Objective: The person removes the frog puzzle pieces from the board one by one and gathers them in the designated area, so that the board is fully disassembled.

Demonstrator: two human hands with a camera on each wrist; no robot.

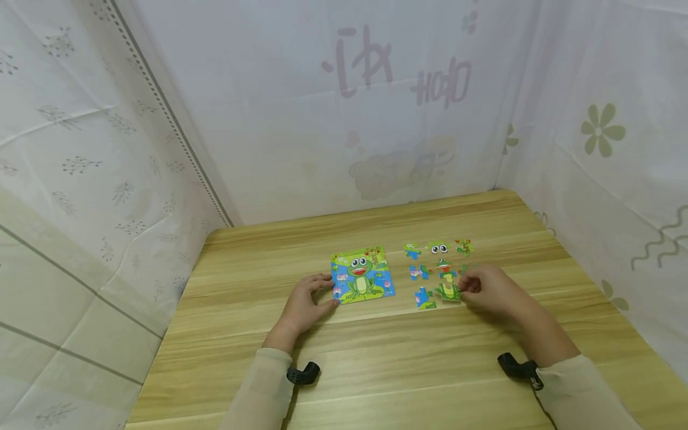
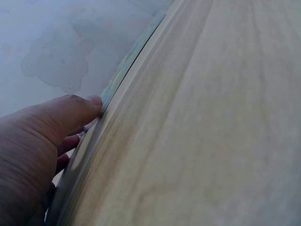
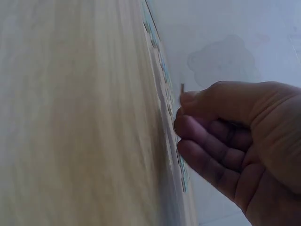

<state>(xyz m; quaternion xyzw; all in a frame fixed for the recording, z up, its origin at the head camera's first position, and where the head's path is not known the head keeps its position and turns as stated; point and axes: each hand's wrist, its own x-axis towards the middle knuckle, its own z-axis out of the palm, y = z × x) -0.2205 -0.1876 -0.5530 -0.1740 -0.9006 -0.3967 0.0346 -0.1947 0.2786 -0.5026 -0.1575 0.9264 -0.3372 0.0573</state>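
Observation:
A square frog puzzle board (image 1: 362, 275) lies flat on the table, its picture whole. My left hand (image 1: 305, 303) holds its left edge, thumb near the lower corner and fingers higher up. In the left wrist view, the thumb (image 2: 80, 113) meets the board's thin edge. To the right, my right hand (image 1: 493, 289) pinches a puzzle piece (image 1: 449, 291) with the frog's belly, tilted off the table. Edge-on, that piece (image 3: 182, 88) shows past the thumb in the right wrist view. Behind these fingers, a green piece is partly hidden.
Several loose puzzle pieces lie in spaced rows right of the board, among them an eyes piece (image 1: 439, 248), a tree piece (image 1: 464, 246) and a lower left piece (image 1: 424, 297). The wooden table (image 1: 376, 370) ends at a curtain (image 1: 344, 131) behind and at both sides.

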